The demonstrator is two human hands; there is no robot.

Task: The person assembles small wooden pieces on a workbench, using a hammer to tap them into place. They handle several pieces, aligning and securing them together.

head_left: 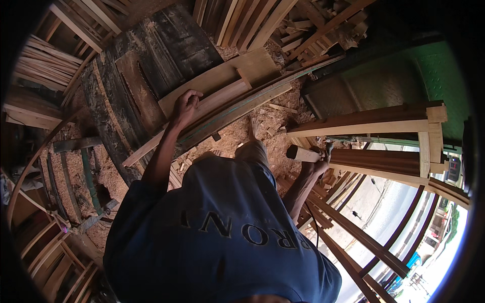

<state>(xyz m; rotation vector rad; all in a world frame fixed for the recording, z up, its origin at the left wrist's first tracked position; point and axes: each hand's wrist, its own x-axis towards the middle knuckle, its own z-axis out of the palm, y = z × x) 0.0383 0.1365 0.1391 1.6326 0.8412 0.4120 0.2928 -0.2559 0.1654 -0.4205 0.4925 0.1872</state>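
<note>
Both hands are curled: left hand (187, 102) at a wooden plank (225, 95), grip unclear; right hand (320, 159) around a pale, dark-ended block (304, 154)

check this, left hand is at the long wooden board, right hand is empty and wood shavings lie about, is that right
Not quite: the right hand is not empty. The head view shows it gripping a pale object with a dark end. The left hand is at the long wooden board, and wood shavings lie about.
</note>
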